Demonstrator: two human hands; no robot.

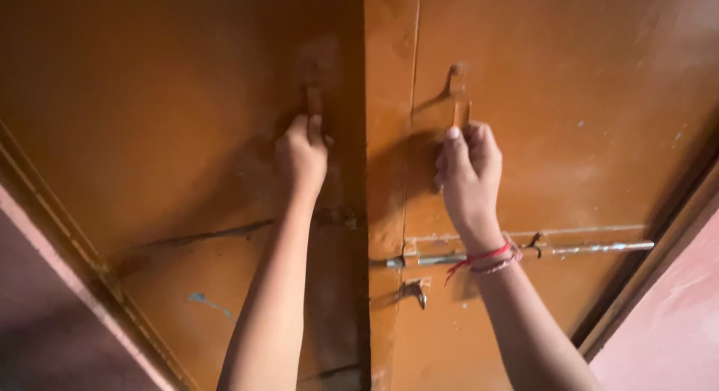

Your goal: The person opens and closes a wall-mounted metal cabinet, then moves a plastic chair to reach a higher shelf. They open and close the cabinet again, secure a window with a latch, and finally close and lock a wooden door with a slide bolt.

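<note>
**Both hands on the handles of a double door**

My left hand is closed around the left door handle, a small upright pull painted the same orange-brown as the left door leaf. My fingers are curled tight about its lower part, so only the top of the handle shows above my knuckles. This handle sits just left of the centre seam, where the two leaves meet.

My right hand grips the right door handle on the right door leaf. Here too my fingers are wrapped and pressed together around the lower end, with the thumb laid upward along the handle; its curved upper end stands free above the hand. This handle lies just right of the centre seam, roughly level with the left one.

Around my right wrist sits a red thread band. Directly below that wrist, a metal sliding bolt runs sideways across the right leaf, its left end reaching toward the centre seam. A small metal hook hangs just beneath the bolt, near the seam. A pink wall borders the door frame, farthest right of the seam.
</note>
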